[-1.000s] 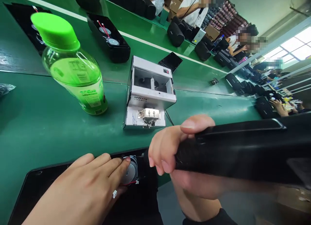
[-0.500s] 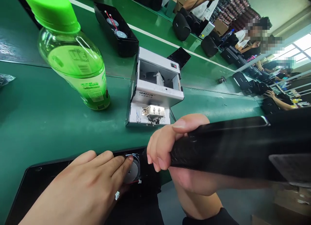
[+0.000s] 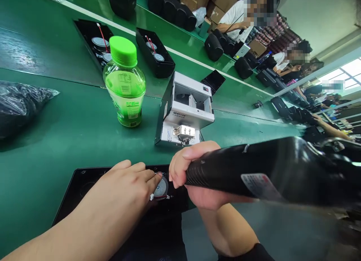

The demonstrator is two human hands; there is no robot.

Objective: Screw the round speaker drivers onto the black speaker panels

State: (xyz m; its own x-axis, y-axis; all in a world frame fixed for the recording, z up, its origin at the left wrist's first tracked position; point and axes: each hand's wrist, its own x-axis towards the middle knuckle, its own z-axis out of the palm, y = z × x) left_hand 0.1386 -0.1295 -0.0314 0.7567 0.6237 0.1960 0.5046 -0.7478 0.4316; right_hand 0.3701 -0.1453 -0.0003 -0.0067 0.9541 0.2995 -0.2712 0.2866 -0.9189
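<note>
My left hand (image 3: 129, 189) rests over a black speaker panel (image 3: 69, 193), its fingers closed together at the rim of a small round speaker (image 3: 162, 187); my thumb is hidden. A red wire with a white connector shows at the speaker's lower edge, and another white connector lies beside my fingers. In my right hand (image 3: 194, 174) is a black electric screwdriver (image 3: 225, 170), its thick body pointing toward the right edge and the camera. My fingers wrap round its ribbed grip, close to the speaker. The tip of the screwdriver is hidden behind my hand.
A grey screw feeder (image 3: 191, 114) stands just beyond my hands. To its left are a green-capped drink bottle (image 3: 128, 88) and a plastic bag (image 3: 22, 103). Speaker housings (image 3: 155, 56) lie farther back. People work along the line at the back right.
The view has shifted, so the bottle looks smaller and farther right, and the bag shows more fully. My right hand has swung the screwdriver's body slightly; my left hand stays at the speaker.
</note>
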